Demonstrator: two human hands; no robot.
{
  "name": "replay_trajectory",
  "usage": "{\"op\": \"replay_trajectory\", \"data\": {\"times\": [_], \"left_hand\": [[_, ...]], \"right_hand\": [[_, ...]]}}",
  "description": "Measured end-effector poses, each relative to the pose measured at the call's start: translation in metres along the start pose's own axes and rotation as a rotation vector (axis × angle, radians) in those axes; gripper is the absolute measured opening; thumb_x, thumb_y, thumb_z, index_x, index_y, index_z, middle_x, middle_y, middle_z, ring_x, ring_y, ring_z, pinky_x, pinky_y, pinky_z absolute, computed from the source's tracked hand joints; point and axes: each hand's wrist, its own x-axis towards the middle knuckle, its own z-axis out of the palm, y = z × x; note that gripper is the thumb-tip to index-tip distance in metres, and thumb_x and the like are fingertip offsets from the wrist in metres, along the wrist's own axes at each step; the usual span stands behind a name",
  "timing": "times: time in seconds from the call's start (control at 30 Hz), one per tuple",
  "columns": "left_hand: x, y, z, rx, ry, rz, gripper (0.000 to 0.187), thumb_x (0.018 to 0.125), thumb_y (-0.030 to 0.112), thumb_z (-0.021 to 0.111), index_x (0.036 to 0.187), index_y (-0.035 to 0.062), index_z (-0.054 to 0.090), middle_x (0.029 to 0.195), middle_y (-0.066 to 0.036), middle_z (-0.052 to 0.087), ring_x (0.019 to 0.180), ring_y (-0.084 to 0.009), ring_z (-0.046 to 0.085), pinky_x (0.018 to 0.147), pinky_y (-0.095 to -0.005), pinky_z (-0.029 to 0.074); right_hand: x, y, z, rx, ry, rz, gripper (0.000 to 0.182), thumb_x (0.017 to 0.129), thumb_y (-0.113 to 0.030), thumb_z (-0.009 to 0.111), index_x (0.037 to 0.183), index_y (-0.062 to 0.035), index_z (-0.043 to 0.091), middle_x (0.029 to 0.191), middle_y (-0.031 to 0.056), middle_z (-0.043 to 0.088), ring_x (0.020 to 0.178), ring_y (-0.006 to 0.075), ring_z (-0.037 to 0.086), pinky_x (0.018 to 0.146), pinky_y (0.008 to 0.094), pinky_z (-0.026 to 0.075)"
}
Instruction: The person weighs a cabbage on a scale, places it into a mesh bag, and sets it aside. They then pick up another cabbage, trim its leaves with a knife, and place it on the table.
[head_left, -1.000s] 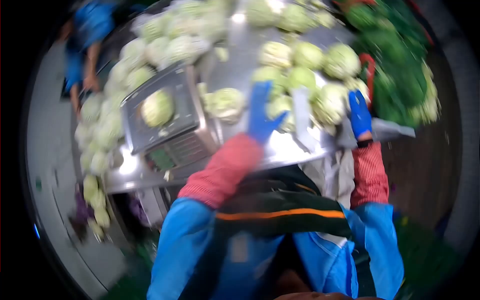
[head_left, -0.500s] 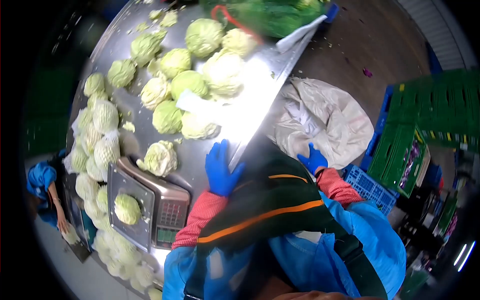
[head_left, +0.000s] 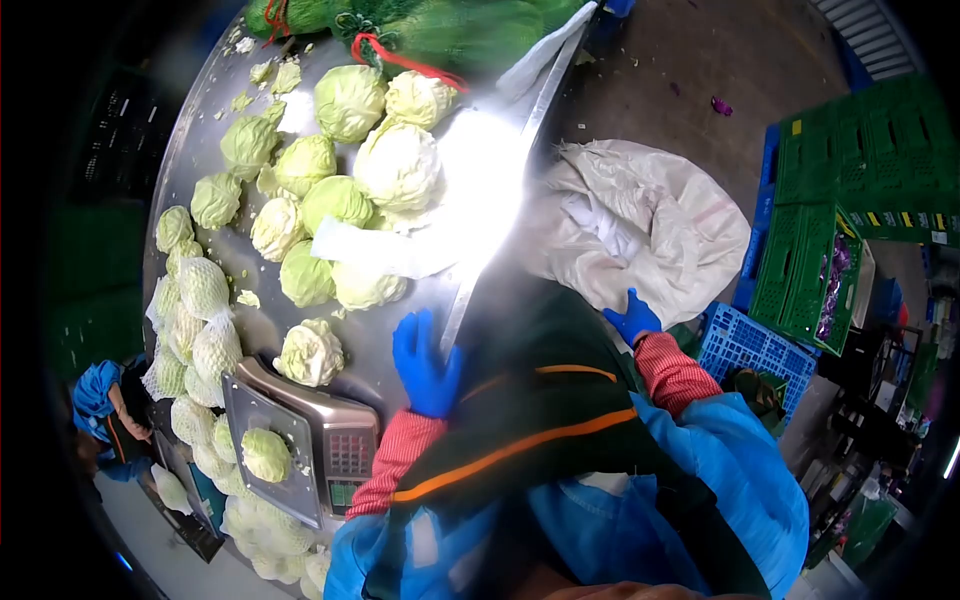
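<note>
My left hand (head_left: pixel 426 370), in a blue glove, is held at the metal table's edge with its fingers apart and nothing in it. My right hand (head_left: pixel 633 318), also gloved in blue, is spread beside the white sack (head_left: pixel 680 225) and holds nothing. Loose cabbages (head_left: pixel 398 168) lie on the steel table (head_left: pixel 290 235). One cabbage (head_left: pixel 266 455) rests on the scale (head_left: pixel 345 440), and a partly peeled one (head_left: pixel 310 353) sits just above it. A white wrap (head_left: pixel 380 248) lies over some cabbages near my left hand.
Netted cabbages (head_left: pixel 215 350) line the table's far left side. Green mesh bags (head_left: pixel 440 35) lie at the top. Green crates (head_left: pixel 800 270) and a blue crate (head_left: pixel 755 350) stand at right. A co-worker (head_left: pixel 110 415) is at far left.
The view has shifted, so the table's cabbages appear further left and more of the green mesh bags shows. Both hands remain empty with fingers apart. The co-worker's arm has changed position.
</note>
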Motion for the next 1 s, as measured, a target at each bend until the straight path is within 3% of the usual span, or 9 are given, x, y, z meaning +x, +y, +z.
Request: {"op": "replay_trajectory", "data": {"times": [0.07, 0.17, 0.3, 0.43, 0.5, 0.6, 0.7, 0.9, 1.0], "left_hand": [[-0.003, 0.017, -0.007, -0.006, 0.064, 0.165, 0.065, 0.078, 0.014, 0.069, 0.138, 0.0062, 0.044, 0.125, -0.025, 0.051, 0.116, -0.0402, 0.048, 0.098, -0.0474, 0.038], [0.002, 0.033, 0.012, -0.305, -0.338, 0.237, 0.061, 0.079, 0.012, 0.067, 0.136, 0.0065, 0.047, 0.113, -0.022, 0.059, 0.104, -0.0376, 0.056, 0.089, -0.0444, 0.045], [-0.006, 0.043, 0.123, -0.753, -0.409, -0.498, 0.055, 0.088, 0.015, 0.064, 0.138, 0.0037, 0.044, 0.121, -0.013, 0.059, 0.107, -0.0229, 0.059, 0.097, -0.0386, 0.044], [-0.006, -0.001, 0.285, -0.819, -0.349, -1.066, 0.058, 0.092, 0.024, 0.061, 0.141, 0.0026, 0.039, 0.135, -0.017, 0.050, 0.118, -0.0252, 0.052, 0.104, -0.0348, 0.040], [0.022, -0.030, 0.343, -0.939, -0.654, -1.057, 0.062, 0.093, 0.033, 0.059, 0.141, 0.0018, 0.037, 0.141, -0.021, 0.043, 0.126, -0.0295, 0.045, 0.108, -0.0360, 0.034], [0.040, -0.025, 0.424, -1.086, -0.599, -1.168, 0.060, 0.092, 0.034, 0.059, 0.139, 0.0025, 0.040, 0.136, -0.019, 0.046, 0.122, -0.0283, 0.047, 0.105, -0.0351, 0.037], [0.045, -0.008, 0.474, -1.190, -0.509, -1.235, 0.057, 0.092, 0.035, 0.060, 0.137, 0.0031, 0.043, 0.131, -0.017, 0.050, 0.117, -0.0271, 0.050, 0.101, -0.0341, 0.039], [0.053, 0.102, 0.514, -1.101, -0.653, -1.097, 0.053, 0.091, 0.036, 0.061, 0.132, 0.0043, 0.049, 0.122, -0.014, 0.056, 0.108, -0.0247, 0.055, 0.095, -0.0323, 0.043], [0.048, 0.157, 0.498, -1.099, -0.817, -0.980, 0.051, 0.090, 0.036, 0.062, 0.129, 0.0050, 0.052, 0.118, -0.012, 0.060, 0.104, -0.0235, 0.058, 0.092, -0.0314, 0.045]], "right_hand": [[0.014, -0.014, -0.014, -0.042, 0.023, -0.045, 0.092, 0.079, -0.060, 0.062, 0.144, -0.0042, 0.030, 0.117, 0.0259, 0.059, 0.106, 0.0376, 0.059, 0.090, 0.0428, 0.047], [0.037, -0.023, -0.028, -0.088, 0.084, -0.056, 0.092, 0.078, -0.061, 0.062, 0.145, -0.0064, 0.029, 0.109, 0.0230, 0.062, 0.097, 0.0369, 0.062, 0.083, 0.0432, 0.049], [0.083, 0.008, -0.058, -0.151, 0.196, 0.011, 0.099, 0.073, -0.064, 0.063, 0.146, -0.0087, 0.026, 0.105, 0.0222, 0.063, 0.091, 0.0354, 0.064, 0.078, 0.0449, 0.049], [0.141, 0.091, -0.078, -0.424, 0.393, 0.092, 0.113, 0.065, -0.066, 0.070, 0.148, -0.0083, 0.020, 0.092, 0.0178, 0.064, 0.078, 0.0313, 0.064, 0.070, 0.0443, 0.049], [0.158, 0.130, -0.093, -0.421, 0.322, 0.157, 0.118, 0.063, -0.064, 0.073, 0.149, -0.0078, 0.015, 0.093, 0.0200, 0.064, 0.081, 0.0329, 0.065, 0.070, 0.0443, 0.050], [0.172, 0.172, -0.095, -0.220, 0.166, 0.309, 0.120, 0.066, -0.065, 0.072, 0.149, -0.0037, 0.010, 0.110, 0.0307, 0.060, 0.096, 0.0432, 0.062, 0.083, 0.0494, 0.049], [0.221, 0.305, 0.023, 0.263, 0.271, 0.104, 0.100, 0.076, -0.049, 0.072, 0.147, -0.0027, 0.020, 0.130, 0.0326, 0.048, 0.118, 0.0453, 0.049, 0.097, 0.0443, 0.042], [0.194, 0.241, 0.033, 0.519, -0.114, 0.157, 0.023, 0.084, -0.020, 0.055, 0.096, -0.0008, 0.062, 0.090, 0.0267, 0.064, 0.084, 0.0413, 0.062, 0.072, 0.0483, 0.047], [0.165, 0.218, 0.036, -0.031, 0.096, -0.576, 0.025, 0.084, -0.013, 0.056, 0.102, 0.0036, 0.062, 0.096, 0.0243, 0.064, 0.084, 0.0385, 0.063, 0.075, 0.0425, 0.051]]}}
